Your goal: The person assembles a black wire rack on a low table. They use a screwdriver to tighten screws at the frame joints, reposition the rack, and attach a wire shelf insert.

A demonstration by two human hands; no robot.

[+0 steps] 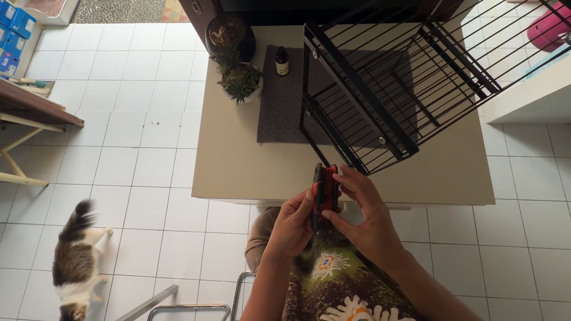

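Both hands raised over near edge of beige table (238, 172). Left hand (292, 226) curled shut round lower end of red-and-black folding tool (325, 191). Right hand (364, 217) half open, fingertips pinching tool's right side. Tool's long axis points away from person, toward black wire rack (386, 83) just beyond. Potted plant (241, 80), small dark bottle (282, 61) near far edge. Cat (76, 261) on tiled floor, left.

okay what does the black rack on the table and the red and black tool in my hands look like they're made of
Rack: likely metal wire and bar with a matte black coating; thin straight rods, visible screws. Tool, held by left hand and right hand: probably a plastic casing, red and black with a slight sheen; any metal parts can't be made out.
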